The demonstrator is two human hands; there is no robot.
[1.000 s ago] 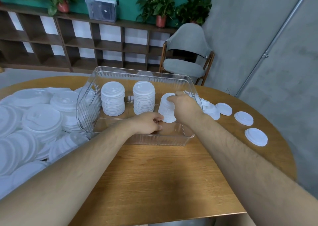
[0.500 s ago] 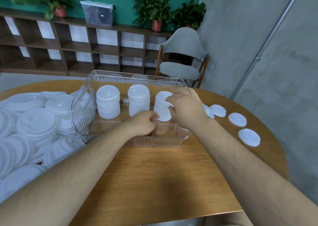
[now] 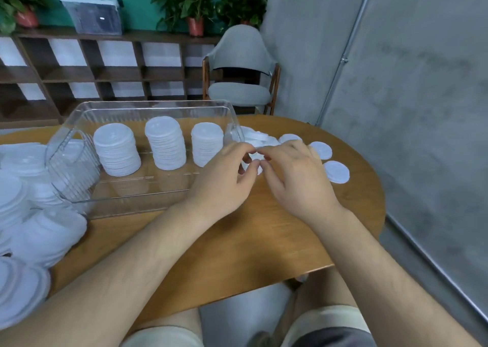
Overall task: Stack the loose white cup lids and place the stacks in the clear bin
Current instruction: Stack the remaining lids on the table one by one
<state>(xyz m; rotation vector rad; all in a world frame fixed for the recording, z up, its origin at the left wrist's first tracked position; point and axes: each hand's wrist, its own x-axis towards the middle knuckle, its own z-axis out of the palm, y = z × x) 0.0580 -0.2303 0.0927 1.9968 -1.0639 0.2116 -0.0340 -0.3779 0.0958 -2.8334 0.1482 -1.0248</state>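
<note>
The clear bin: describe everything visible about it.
The clear bin is a see-through, ribbed plastic tub, rectangular with rounded corners, open-topped, upright on the wooden table. Three stacks of white lids stand in a row inside. Larger loose lids crowd its left side; the left hand covers its near right corner.

Left hand (image 3: 224, 180) and right hand (image 3: 295, 177): both forearms extended forward, palms down, fingers curled, fingertips nearly meeting between the hands. Grip contents, if any, cannot be determined.
</note>
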